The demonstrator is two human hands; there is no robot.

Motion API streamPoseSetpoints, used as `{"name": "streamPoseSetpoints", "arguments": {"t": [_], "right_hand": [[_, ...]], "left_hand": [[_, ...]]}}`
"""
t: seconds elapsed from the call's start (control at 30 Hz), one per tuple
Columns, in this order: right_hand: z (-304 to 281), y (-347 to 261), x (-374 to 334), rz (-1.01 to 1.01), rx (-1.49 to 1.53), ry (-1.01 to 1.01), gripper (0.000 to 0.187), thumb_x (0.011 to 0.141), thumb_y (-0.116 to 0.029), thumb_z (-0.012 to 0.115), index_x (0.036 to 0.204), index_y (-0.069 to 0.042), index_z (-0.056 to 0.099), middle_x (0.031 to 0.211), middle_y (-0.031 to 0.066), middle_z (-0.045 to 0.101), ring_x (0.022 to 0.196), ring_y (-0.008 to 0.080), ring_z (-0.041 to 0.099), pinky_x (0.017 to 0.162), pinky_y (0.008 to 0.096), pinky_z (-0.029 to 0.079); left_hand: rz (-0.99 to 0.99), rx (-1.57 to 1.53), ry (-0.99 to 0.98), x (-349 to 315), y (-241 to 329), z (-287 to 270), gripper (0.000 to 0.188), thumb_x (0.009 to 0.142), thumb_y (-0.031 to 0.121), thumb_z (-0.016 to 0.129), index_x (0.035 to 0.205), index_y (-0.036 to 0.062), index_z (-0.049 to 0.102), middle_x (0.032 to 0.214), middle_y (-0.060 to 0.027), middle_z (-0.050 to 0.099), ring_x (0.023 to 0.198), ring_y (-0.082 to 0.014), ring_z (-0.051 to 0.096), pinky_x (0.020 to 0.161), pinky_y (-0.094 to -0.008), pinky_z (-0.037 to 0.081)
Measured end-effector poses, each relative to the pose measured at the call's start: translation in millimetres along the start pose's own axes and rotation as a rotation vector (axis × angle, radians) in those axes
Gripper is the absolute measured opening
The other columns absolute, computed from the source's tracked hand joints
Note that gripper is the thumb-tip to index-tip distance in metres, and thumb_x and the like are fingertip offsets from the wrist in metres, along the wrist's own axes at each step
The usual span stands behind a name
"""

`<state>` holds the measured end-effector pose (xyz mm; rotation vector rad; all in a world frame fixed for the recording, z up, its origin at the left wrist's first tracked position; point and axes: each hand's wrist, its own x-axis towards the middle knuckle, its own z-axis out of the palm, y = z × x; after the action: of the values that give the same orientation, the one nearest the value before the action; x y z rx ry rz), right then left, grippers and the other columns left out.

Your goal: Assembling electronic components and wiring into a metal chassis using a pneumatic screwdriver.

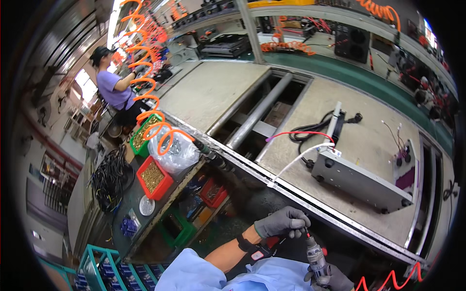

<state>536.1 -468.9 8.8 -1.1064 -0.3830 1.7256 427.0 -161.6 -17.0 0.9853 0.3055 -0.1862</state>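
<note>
In a grey glove, my right hand [334,278] is wrapped round a silver power screwdriver [317,258], its tip pointing up and away from me. My left hand [284,223], also gloved in grey, is pinched close to the screwdriver's tip; what its fingers hold is too small to make out. Beyond both hands, a grey metal chassis [361,180] with dark round feet stands on its side on the workbench [310,114]. A red wire [301,132], a white wire [297,164] and a black power cord [310,130] come out around its left end.
At the left, a side shelf carries a red bin [154,178] of brass-coloured screws, a green bin [141,137], a plastic bag [172,153] and black cables [112,179]. Metal rollers [259,112] fill a gap in the bench. An orange coiled hose [145,87] hangs down. A co-worker [114,82] stands far left.
</note>
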Motion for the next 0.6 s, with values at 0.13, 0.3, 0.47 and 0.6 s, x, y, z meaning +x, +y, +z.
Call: {"name": "streamPoseSetpoints", "arguments": {"t": [0.13,0.3,0.47,0.6], "right_hand": [[16,-1,31,-0.083,-0.216,0.156,0.050,0.080,-0.025,0.078,0.119,-0.002,0.057,0.085,0.0062,0.065,0.055,0.0093,0.057,0.048,0.0234,0.042],[42,-11,56,-0.356,-0.783,0.518,0.051,0.080,-0.020,0.076,0.122,0.001,0.056,0.081,0.0097,0.062,0.057,0.0157,0.058,0.051,0.0310,0.046],[50,-32,62,-0.014,-0.411,0.321,0.043,0.079,-0.019,0.077,0.114,-0.001,0.060,0.085,0.0102,0.064,0.063,0.0157,0.060,0.054,0.0307,0.048],[39,-28,74,0.032,-0.249,0.047,0.058,0.082,-0.029,0.079,0.127,-0.002,0.054,0.086,0.0060,0.062,0.060,0.0090,0.059,0.054,0.0272,0.048]], "left_hand": [[0.105,-0.097,0.101,-18,-1,-9,0.022,0.096,0.013,0.061,0.106,-0.0047,0.067,0.084,-0.0102,0.070,0.063,-0.0114,0.067,0.054,-0.0201,0.053],[0.116,-0.054,0.411,-31,8,-12,0.022,0.098,0.017,0.061,0.107,-0.0029,0.067,0.086,-0.0077,0.068,0.066,-0.0103,0.065,0.055,-0.0203,0.051],[0.143,-0.090,0.478,-40,5,-20,0.022,0.099,0.017,0.059,0.109,-0.0017,0.066,0.085,-0.0064,0.067,0.066,-0.0093,0.063,0.056,-0.0198,0.050],[0.256,-0.109,0.397,-51,0,-29,0.029,0.099,0.019,0.057,0.116,-0.0029,0.066,0.087,-0.0066,0.067,0.070,-0.0094,0.062,0.061,-0.0251,0.051]]}}
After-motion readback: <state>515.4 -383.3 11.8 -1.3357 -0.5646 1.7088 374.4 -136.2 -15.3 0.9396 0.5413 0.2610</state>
